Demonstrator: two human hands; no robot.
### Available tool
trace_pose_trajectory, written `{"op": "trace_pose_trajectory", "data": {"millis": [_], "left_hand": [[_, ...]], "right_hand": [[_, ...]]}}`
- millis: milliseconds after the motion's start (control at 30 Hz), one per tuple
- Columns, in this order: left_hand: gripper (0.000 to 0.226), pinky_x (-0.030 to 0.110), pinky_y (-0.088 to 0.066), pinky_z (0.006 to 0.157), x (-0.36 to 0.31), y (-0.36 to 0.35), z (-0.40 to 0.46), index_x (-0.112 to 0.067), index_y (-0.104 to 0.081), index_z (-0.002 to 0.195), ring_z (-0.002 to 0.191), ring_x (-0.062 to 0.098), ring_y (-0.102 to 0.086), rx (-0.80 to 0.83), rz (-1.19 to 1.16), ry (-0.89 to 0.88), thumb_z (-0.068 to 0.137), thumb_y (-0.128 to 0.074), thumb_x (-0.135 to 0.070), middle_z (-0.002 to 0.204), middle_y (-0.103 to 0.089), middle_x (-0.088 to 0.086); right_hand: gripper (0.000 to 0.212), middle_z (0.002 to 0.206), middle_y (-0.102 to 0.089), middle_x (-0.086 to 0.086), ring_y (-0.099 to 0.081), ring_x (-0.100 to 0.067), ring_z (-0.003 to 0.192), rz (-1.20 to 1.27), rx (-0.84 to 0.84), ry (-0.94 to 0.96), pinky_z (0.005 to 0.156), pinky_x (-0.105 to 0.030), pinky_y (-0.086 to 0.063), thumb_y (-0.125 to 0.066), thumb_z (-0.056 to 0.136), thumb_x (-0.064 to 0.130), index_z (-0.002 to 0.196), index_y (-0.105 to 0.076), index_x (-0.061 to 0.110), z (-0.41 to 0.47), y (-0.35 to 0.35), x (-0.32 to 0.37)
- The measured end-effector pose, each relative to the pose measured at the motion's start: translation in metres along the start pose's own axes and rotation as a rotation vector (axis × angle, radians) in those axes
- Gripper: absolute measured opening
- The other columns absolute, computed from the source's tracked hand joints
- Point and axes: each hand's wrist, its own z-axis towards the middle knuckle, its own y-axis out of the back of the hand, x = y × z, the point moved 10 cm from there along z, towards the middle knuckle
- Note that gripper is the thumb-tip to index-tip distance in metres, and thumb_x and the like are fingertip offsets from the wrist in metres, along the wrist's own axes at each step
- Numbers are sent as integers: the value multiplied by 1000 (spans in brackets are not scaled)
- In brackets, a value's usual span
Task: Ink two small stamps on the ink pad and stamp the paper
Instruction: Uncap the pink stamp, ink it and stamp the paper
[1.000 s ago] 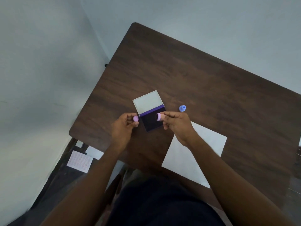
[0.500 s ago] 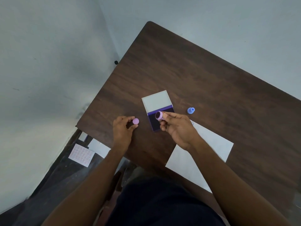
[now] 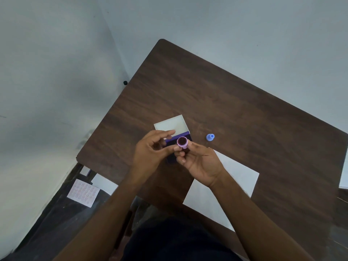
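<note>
My right hand [image 3: 197, 162] holds a small pink stamp [image 3: 182, 142] by its lower end, its dark inked face turned up toward me. My left hand [image 3: 152, 153] is right beside it with fingers spread, its thumb tip against the stamp's base and its index finger stretched over the ink pad's white lid [image 3: 170, 126]. The open ink pad [image 3: 188, 137] lies under both hands, mostly hidden. A small blue stamp [image 3: 210, 137] stands on the table to the right of the pad. The white paper [image 3: 231, 178] lies near the front edge, under my right wrist.
The dark wooden table [image 3: 235, 110] stands in a corner of pale walls. On the floor to the left lie a sheet of pink stickers [image 3: 82, 193] and some white papers [image 3: 103, 183]. Another white sheet [image 3: 344, 176] shows at the right edge.
My left hand has moved right from the table to the pink stamp; the small pink piece it held is out of sight. My right hand has turned the stamp's face upward.
</note>
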Motion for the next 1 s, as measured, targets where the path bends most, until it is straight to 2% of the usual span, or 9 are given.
{"op": "trace_pose_trajectory", "data": {"millis": [100, 233, 367, 467, 533, 600, 700, 800, 1000], "left_hand": [[56, 16, -51, 75, -20, -12, -1, -14, -69, 119, 91, 12, -62, 46, -47, -13, 68, -82, -31, 108, -65, 0], [48, 24, -54, 84, -35, -20, -2, -12, -73, 112, 99, 14, -63, 65, -60, -42, 68, -81, -31, 106, -67, -1], [46, 22, -53, 87, -39, -18, -4, -12, -74, 110, 101, 11, -62, 16, 35, -63, 69, -80, -32, 105, -66, -3], [46, 26, -53, 88, -40, -17, -4, -11, -74, 110, 101, 16, -60, -9, 156, -90, 70, -80, -33, 106, -66, 1], [48, 27, -53, 86, -42, -16, -5, -8, -74, 108, 101, 20, -59, -24, 200, -107, 70, -77, -38, 104, -66, 5], [50, 23, -49, 84, -44, -15, -5, -7, -75, 106, 100, 21, -57, -38, 242, -130, 70, -74, -42, 103, -67, 9], [49, 16, -44, 82, -42, -9, -4, -7, -75, 104, 98, 19, -55, -60, 287, -151, 71, -73, -43, 102, -68, 8], [51, 19, -46, 82, -36, -6, -3, -8, -75, 106, 100, 18, -54, -67, 305, -143, 72, -71, -46, 104, -68, 8], [51, 17, -45, 85, -28, -9, -7, -13, -74, 108, 103, 16, -54, -95, 278, -145, 74, -71, -50, 108, -67, 4]], "right_hand": [[30, 95, -53, -16, -54, -16, 73, 110, 25, 11, 63, -29, -46, -52, 89, 12, 115, -54, -3, -2, 0, 3], [29, 99, -51, -13, -54, -13, 72, 155, 55, -2, 64, -27, -46, -51, 89, 12, 114, -59, -1, -4, 1, 4], [32, 99, -55, -13, -56, -15, 74, 195, 22, -26, 63, -27, -49, -54, 89, 13, 119, -58, 0, -3, 9, 0], [36, 98, -57, -13, -58, -15, 74, 258, 21, -42, 64, -28, -50, -59, 87, 11, 121, -56, 0, -2, 12, -5], [38, 101, -57, -14, -59, -15, 75, 283, 25, -41, 69, -28, -52, -62, 86, 11, 122, -55, 0, -1, 12, -7], [40, 104, -60, -17, -61, -15, 77, 311, 31, -35, 79, -31, -53, -65, 85, 11, 122, -56, 0, 0, 12, -9], [39, 105, -63, -17, -62, -14, 78, 306, 59, -25, 84, -31, -51, -66, 85, 12, 121, -58, 1, 4, 7, -11], [35, 104, -64, -16, -62, -14, 80, 280, 49, -35, 89, -34, -51, -60, 88, 12, 121, -58, 2, 8, 7, -13], [33, 102, -65, -11, -59, -13, 82, 143, 94, -26, 84, -28, -49, -59, 89, 17, 119, -61, 4, 9, 10, -8]]}}
